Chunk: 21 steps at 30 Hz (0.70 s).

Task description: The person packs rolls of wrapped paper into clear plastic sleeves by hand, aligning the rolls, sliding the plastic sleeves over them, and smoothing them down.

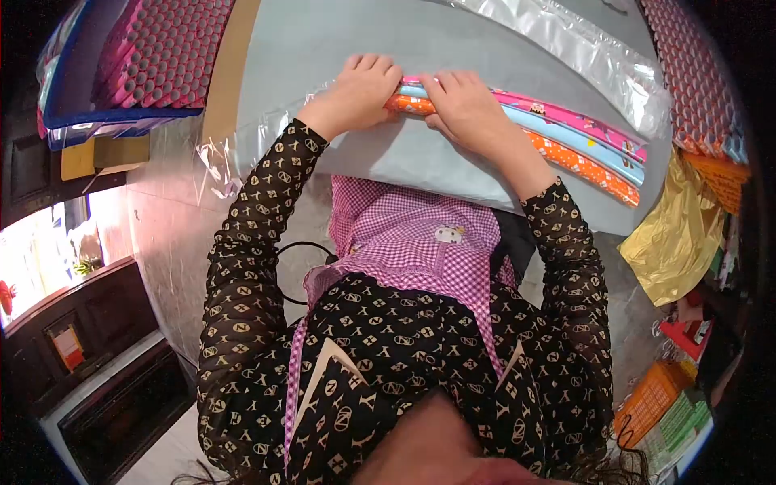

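Observation:
Three printed wrapping paper rolls, a pink one point(566, 117), a light blue one point(594, 147) and an orange one point(582, 164), lie side by side across the grey table top point(315, 40). My left hand point(368, 90) is closed round their left ends, where its fingers hide part of them. Just to its right, my right hand point(466, 107) grips the rolls from above, thumb on the near side. Clear plastic film point(283, 129), seemingly a sleeve, stretches out to the left from under my left hand.
Stacked pink rolls point(174, 52) stand in a blue-edged bin at the left, with more rolls point(691, 73) at the right. Clear plastic sleeves point(582, 52) lie along the table's far side. Gold film point(679, 234) hangs at the right, above an orange basket point(655, 396).

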### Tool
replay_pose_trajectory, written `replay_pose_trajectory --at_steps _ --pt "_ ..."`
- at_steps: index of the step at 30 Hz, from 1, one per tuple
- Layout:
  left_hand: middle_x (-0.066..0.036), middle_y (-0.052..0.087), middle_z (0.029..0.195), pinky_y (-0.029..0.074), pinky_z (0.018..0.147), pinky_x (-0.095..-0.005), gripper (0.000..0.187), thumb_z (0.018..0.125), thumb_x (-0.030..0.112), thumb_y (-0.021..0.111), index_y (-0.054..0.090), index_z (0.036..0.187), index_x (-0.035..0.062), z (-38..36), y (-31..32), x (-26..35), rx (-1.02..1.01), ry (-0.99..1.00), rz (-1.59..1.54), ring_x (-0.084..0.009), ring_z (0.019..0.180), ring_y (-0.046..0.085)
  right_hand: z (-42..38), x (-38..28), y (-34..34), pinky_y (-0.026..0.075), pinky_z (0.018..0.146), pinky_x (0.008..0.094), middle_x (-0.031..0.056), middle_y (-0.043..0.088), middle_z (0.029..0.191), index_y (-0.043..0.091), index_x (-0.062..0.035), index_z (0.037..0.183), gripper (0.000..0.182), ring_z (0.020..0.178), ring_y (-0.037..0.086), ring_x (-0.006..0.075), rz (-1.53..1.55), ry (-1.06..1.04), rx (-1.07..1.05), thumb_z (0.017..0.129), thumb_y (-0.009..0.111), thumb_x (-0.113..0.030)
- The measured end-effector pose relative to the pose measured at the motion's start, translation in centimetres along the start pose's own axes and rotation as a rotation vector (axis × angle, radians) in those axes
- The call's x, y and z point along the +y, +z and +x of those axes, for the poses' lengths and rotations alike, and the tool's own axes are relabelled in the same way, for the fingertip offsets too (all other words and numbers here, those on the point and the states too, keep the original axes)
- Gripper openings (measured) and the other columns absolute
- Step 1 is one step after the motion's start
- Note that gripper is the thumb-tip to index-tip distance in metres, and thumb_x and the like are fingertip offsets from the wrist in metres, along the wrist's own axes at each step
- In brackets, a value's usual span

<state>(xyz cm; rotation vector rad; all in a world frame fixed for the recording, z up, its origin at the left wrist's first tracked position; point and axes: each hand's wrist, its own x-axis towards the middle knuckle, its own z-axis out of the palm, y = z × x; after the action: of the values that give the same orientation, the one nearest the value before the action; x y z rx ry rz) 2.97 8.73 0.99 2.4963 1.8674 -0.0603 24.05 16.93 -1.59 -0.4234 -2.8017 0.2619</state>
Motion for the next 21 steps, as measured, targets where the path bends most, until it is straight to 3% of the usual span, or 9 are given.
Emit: replay_pose_trajectory --at_steps 7,12,19,21 --pt "-0.013 0.055 0.112 0.042 0.094 -0.0428 0.059 0.067 0.027 0.081 0.052 0.112 0.0021 0.8 0.8 0.3 0.031 0.065 -0.082 -0.0329 0.109 0.052 -0.1 -0.1 -0.2 0.044 0.093 0.0410 0.0157 0.056 0.112 0.045 0.0029 0.131 0.065 0.105 0.054 0.0311 0.052 -0.005 0.001 0.079 0.072 -0.025" --pt "-0.013 0.057 0.107 0.043 0.093 -0.0404 0.064 0.065 0.040 0.082 0.055 0.106 -0.0012 1.4 1.1 1.0 0.126 0.163 -0.064 -0.0313 0.105 0.055 -0.1 -0.1 -0.1 0.044 0.094 0.0408 0.0173 0.056 0.119 0.042 0.0038 0.135 0.070 0.108 0.054 0.0315 0.079 0.002 -0.008 0.078 0.072 -0.023" --pt "-0.012 0.058 0.104 0.043 0.091 -0.0387 0.064 0.065 0.042 0.081 0.055 0.104 -0.0013 1.0 0.8 0.9 0.174 0.161 -0.061 -0.0290 0.103 0.056 -2.3 1.6 -2.4 0.040 0.102 0.0435 0.0210 0.051 0.130 0.039 0.0041 0.137 0.096 0.119 0.050 0.0359 0.148 -0.014 -0.016 0.060 0.083 -0.032" --pt "-0.013 0.054 0.106 0.041 0.094 -0.0395 0.064 0.065 0.039 0.081 0.052 0.108 0.0009 0.9 0.5 0.9 0.076 0.136 -0.105 -0.0308 0.107 0.053 -4.6 3.2 -3.9 0.039 0.104 0.0441 0.0220 0.049 0.133 0.038 0.0040 0.138 0.101 0.122 0.048 0.0370 0.123 -0.005 -0.063 0.056 0.085 -0.033"
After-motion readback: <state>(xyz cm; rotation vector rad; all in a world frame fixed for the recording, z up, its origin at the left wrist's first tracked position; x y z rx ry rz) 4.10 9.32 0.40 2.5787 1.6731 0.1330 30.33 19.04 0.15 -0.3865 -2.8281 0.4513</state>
